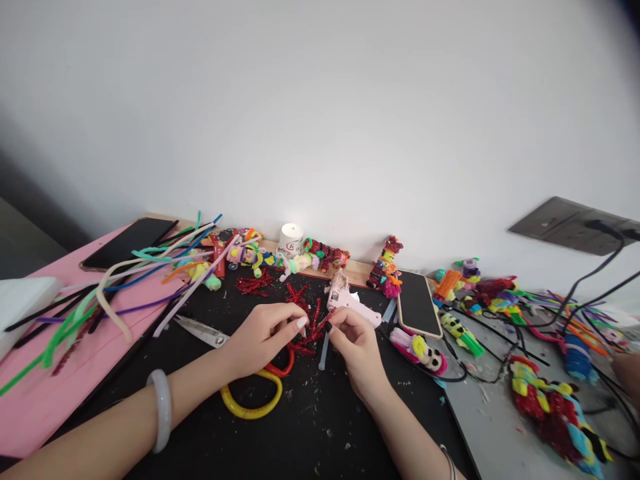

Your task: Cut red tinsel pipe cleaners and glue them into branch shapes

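My left hand and my right hand meet over a black mat, each pinching an end of a red glittery pipe-cleaner piece. Both hands have their fingers closed on it. A white bangle sits on my left wrist. Scissors with yellow and orange handles lie under my left hand. A white-pink hot glue gun lies just beyond my right hand. More red glitter pieces lie farther back.
Loose coloured pipe cleaners spread over a pink sheet at left, near a dark phone. A second phone, a small white cup, pipe-cleaner figures and black cables crowd the right. Another person's hand shows at right.
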The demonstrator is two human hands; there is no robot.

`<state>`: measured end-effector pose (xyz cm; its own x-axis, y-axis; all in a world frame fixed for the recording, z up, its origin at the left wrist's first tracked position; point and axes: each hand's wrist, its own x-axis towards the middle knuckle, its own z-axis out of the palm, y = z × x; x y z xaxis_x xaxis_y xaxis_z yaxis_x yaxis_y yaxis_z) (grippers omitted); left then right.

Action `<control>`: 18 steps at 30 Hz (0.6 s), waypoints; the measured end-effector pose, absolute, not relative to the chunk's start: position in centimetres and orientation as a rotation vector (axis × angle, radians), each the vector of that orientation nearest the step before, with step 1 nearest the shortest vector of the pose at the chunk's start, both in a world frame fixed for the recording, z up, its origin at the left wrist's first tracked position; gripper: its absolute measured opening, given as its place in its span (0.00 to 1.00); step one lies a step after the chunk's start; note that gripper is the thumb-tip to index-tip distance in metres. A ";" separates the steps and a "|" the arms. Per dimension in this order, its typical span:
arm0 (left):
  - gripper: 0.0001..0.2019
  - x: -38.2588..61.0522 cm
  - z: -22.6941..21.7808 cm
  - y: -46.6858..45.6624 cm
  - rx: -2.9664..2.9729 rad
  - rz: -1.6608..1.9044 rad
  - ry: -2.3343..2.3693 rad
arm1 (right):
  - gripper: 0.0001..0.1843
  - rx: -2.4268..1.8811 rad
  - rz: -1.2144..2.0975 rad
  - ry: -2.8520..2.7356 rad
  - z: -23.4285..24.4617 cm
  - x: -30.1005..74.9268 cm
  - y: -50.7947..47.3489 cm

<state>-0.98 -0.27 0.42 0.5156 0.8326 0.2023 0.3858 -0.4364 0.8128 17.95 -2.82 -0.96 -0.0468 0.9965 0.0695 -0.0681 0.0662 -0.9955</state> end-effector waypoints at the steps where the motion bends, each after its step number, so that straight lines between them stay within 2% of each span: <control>1: 0.14 -1.0 0.5 -0.2 2.036 0.790 0.987 | 0.06 -1.086 1.228 -1.248 -0.9 17.9 -2.8; 18: 0.10 -0.8 0.2 -0.2 2.076 0.767 0.918 | 0.03 -1.076 1.219 -1.402 -1.0 17.7 -3.0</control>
